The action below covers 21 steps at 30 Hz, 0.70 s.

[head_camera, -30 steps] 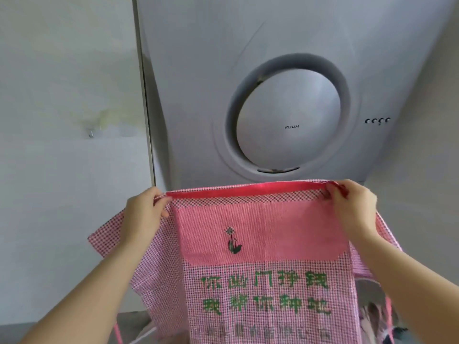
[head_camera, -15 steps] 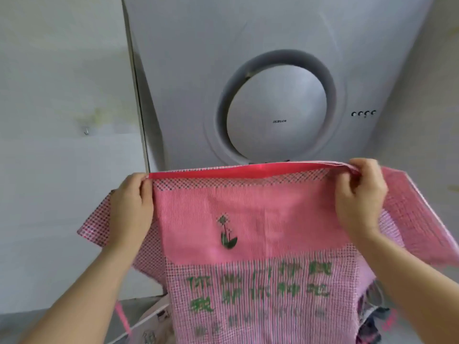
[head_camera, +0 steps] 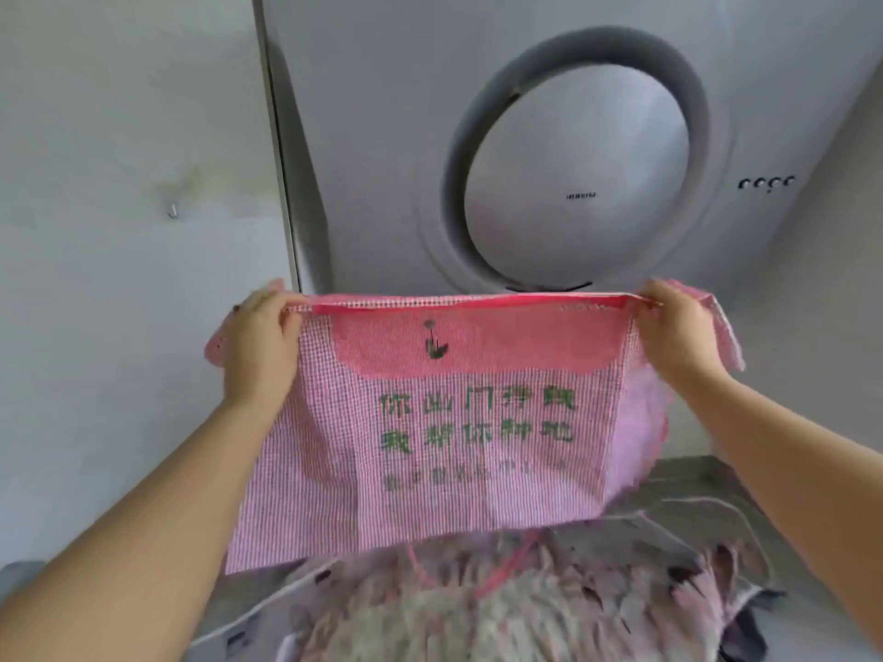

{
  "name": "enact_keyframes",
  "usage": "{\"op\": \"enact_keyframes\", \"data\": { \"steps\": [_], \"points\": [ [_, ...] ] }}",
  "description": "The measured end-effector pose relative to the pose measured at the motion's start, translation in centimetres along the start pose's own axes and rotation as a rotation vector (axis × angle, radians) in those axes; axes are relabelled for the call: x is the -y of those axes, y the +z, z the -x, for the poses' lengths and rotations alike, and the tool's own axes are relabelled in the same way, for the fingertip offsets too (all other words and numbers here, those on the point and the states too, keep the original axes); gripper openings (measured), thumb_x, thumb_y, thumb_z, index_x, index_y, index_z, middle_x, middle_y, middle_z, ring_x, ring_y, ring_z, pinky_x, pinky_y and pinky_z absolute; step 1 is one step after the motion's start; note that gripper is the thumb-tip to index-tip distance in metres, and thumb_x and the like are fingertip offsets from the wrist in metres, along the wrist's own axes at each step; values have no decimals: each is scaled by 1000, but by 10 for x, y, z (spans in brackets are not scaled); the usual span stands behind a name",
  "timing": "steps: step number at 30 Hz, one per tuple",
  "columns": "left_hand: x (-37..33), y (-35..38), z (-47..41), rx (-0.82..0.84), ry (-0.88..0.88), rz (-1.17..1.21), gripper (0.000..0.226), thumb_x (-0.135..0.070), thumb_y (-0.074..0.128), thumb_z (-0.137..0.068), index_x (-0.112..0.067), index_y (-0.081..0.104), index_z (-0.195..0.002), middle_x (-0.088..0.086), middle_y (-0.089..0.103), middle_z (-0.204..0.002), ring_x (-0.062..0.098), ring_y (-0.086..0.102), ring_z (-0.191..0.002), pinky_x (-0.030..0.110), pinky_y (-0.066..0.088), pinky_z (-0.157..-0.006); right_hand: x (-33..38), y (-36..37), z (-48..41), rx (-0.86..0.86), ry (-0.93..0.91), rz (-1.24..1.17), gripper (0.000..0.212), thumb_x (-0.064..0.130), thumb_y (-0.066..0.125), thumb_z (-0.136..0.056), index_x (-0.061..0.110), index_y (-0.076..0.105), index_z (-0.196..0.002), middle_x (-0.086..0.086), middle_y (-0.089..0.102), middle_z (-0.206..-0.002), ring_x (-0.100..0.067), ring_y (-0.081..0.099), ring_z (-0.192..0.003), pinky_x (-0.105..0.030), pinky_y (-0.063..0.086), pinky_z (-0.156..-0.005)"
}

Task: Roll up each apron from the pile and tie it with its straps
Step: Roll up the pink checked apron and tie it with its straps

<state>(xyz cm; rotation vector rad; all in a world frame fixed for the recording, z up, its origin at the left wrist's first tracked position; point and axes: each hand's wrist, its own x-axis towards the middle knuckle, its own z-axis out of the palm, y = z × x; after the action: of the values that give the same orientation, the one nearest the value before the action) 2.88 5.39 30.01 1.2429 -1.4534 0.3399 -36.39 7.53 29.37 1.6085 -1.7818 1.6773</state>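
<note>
Above the pile (head_camera: 525, 613), stretched taut by its top hem: pink checked apron (head_camera: 454, 446), left grip (head_camera: 260, 346) and right grip (head_camera: 678, 336) each pinching a corner. Looks light, limp, floppy; best held by the hem.

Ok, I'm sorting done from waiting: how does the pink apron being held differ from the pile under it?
The pink apron is held up and spread flat, with the left hand and right hand gripping its top edge; the pile lies crumpled on the surface below. The pink apron is checked with green lettering; the pile looks pale with dark flecks, too blurred to read. Neither is rolled or tied.
</note>
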Motion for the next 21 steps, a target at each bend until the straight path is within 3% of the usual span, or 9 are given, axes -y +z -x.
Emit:
{"op": "enact_keyframes", "data": {
  "steps": [3,5,7,9,12,14,17,19,21],
  "points": [
    [3,-9,37,-175,38,123,25,6,51,-89,-2,67,-106,10,44,-146,23,42,-133,21,30,-108,-9,0,39,-258,-104,-166,31,-10,53,-79,-1,66,-106,-12,61,-125,-16,57,-106,-16,40,-95],
    [19,-2,77,-182,25,135,25,12,54,-84,0,69,-101,16,44,-144,18,47,-127,18,34,-105,-28,6,75,-233,-92,-166,38,-14,52,-76,-2,66,-108,-13,60,-127,-22,59,-111,-28,42,-101],
    [34,4,122,-112,27,120,25,16,57,-80,1,70,-96,22,43,-142,-4,41,-117,2,25,-101,-51,11,117,-140,-70,-133,38,-15,53,-77,0,68,-109,-14,60,-127,-26,57,-116,-37,40,-105],
    [56,10,178,59,-45,91,22,16,60,-80,2,70,-95,22,40,-145,-3,41,-117,-2,19,-99,-84,20,168,44,-24,-47,36,-14,54,-79,1,69,-108,-14,60,-126,-28,57,-117,-35,37,-106],
    [95,20,256,287,-239,17,17,12,63,-81,0,70,-92,20,31,-151,33,44,-130,26,30,-109,-135,34,234,365,36,124,32,-6,56,-81,5,71,-107,-17,64,-121,-33,58,-115,-41,39,-105],
    [113,23,300,472,-350,-36,13,8,65,-82,-1,70,-90,20,23,-154,35,37,-136,40,35,-108,-159,41,265,595,77,241,33,-8,59,-80,8,72,-106,-16,66,-117,-35,59,-113,-38,39,-99],
    [130,20,356,739,-467,-150,11,2,66,-84,-5,70,-91,20,24,-154,33,33,-139,34,36,-105,-180,46,301,845,195,342,36,-6,54,-84,8,68,-114,-18,64,-119,-38,58,-109,-43,45,-91],
    [133,17,375,865,-524,-194,17,0,65,-86,-9,70,-100,18,32,-150,31,43,-133,27,38,-100,-189,48,318,953,248,378,43,-8,51,-84,8,64,-121,-20,58,-129,-39,53,-116,-43,42,-99],
    [135,14,387,977,-544,-281,30,-6,62,-90,-12,64,-119,17,33,-149,32,43,-132,34,35,-107,-196,48,330,1001,270,422,45,-6,50,-84,9,63,-124,-19,53,-134,-37,49,-121,-42,38,-104]
  ]
}}
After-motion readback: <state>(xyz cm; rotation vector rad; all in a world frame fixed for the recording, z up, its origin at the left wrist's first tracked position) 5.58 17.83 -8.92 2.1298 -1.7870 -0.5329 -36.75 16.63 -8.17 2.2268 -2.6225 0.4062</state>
